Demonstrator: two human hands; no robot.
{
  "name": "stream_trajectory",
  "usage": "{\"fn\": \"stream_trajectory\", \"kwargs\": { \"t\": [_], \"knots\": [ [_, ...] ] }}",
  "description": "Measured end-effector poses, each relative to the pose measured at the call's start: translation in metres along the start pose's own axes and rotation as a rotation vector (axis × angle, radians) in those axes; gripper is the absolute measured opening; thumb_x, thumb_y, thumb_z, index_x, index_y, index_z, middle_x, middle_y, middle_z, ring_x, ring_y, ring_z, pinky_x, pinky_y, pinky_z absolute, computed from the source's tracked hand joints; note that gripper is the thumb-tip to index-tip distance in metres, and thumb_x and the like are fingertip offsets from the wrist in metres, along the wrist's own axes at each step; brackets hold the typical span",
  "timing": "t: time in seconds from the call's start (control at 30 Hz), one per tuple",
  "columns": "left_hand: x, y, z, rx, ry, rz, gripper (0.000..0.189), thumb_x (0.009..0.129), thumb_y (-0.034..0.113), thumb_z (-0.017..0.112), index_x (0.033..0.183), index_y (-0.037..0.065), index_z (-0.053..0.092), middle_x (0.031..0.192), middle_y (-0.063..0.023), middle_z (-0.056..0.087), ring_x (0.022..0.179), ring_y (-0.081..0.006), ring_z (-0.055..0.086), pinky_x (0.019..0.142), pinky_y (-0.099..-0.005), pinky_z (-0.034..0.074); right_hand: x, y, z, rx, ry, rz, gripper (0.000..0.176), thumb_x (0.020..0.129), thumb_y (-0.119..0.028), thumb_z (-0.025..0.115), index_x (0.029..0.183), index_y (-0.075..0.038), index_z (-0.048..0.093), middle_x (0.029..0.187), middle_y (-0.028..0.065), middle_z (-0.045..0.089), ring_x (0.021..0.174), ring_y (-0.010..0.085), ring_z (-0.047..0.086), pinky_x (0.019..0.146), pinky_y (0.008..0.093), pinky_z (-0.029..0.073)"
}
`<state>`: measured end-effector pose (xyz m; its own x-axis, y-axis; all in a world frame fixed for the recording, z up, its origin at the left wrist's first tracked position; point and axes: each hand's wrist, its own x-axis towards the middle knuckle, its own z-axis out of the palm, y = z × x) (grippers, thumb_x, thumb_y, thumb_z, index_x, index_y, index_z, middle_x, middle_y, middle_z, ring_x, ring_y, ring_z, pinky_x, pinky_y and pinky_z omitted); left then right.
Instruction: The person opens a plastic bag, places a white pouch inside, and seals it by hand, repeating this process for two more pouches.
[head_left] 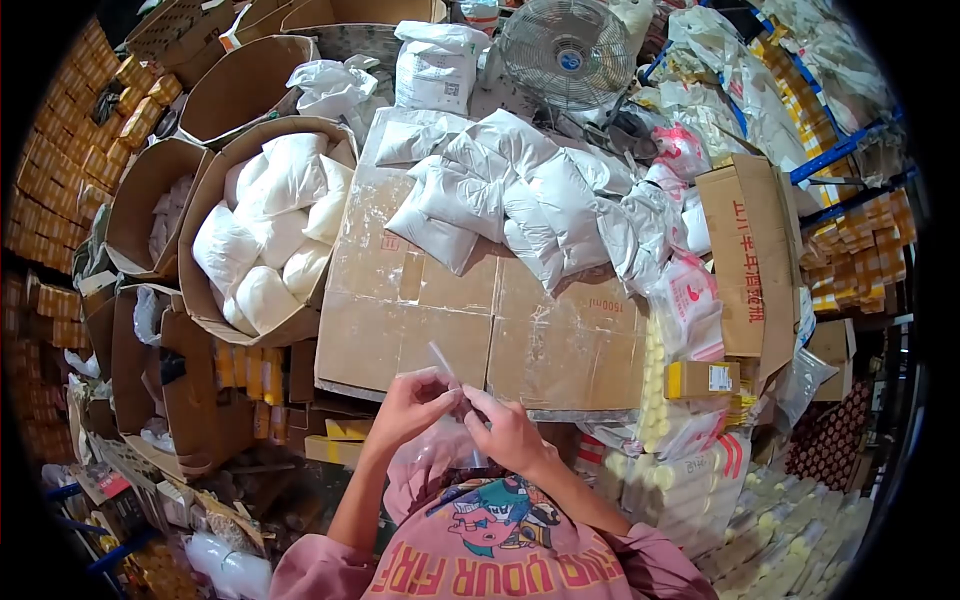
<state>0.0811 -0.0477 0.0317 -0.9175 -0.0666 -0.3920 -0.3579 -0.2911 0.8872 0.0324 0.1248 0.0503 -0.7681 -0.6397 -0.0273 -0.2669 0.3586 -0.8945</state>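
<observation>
While the left hand (pixel 405 405) and right hand (pixel 510 432) pinch a seemingly empty clear bag (pixel 441 362) above the lap, filled white bags (pixel 500 190) already crowd the cardboard (pixel 420 300) and a box (pixel 245 325); much seems done.

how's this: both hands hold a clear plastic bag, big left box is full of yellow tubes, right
Wrong: the head view shows the big box full of white packets, not yellow tubes. Left hand and right hand do hold the clear plastic bag.
</observation>
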Motion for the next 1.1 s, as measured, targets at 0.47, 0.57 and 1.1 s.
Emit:
{"fn": "stream_trajectory", "kwargs": {
  "t": [0.47, 0.57, 1.1],
  "knots": [
    [0.000, -0.029, 0.023, 0.234, 0.073, 0.037, 0.013, 0.081, 0.007, 0.060, 0.081, -0.006, 0.062, 0.070, -0.0051, 0.064, 0.068, -0.0071, 0.058, 0.062, -0.0232, 0.047, -0.008, 0.020, -0.004, -0.111, -0.104, 0.188, 0.019, 0.081, -0.014, 0.057, 0.093, 0.001, 0.058, 0.080, 0.0276, 0.062, 0.078, 0.0454, 0.061, 0.069, 0.0504, 0.050],
    [-0.001, -0.041, 0.027, 0.337, 0.038, 0.061, 0.017, 0.078, 0.010, 0.062, 0.081, -0.007, 0.063, 0.069, -0.0085, 0.065, 0.066, -0.0104, 0.061, 0.063, -0.0257, 0.049, -0.015, 0.032, 0.000, -0.219, -0.197, 0.209, 0.019, 0.080, -0.013, 0.055, 0.089, 0.004, 0.058, 0.081, 0.0280, 0.063, 0.079, 0.0463, 0.061, 0.070, 0.0506, 0.050],
    [-0.003, -0.072, 0.017, 0.364, -0.221, -0.254, 0.034, 0.094, 0.019, 0.048, 0.088, -0.011, 0.064, 0.076, -0.0085, 0.066, 0.071, -0.0159, 0.061, 0.069, -0.0297, 0.050, -0.033, 0.054, 0.012, -0.316, -0.291, 0.120, 0.022, 0.085, -0.017, 0.050, 0.093, 0.002, 0.058, 0.081, 0.0279, 0.064, 0.079, 0.0455, 0.062, 0.070, 0.0517, 0.050]
  ]
}}
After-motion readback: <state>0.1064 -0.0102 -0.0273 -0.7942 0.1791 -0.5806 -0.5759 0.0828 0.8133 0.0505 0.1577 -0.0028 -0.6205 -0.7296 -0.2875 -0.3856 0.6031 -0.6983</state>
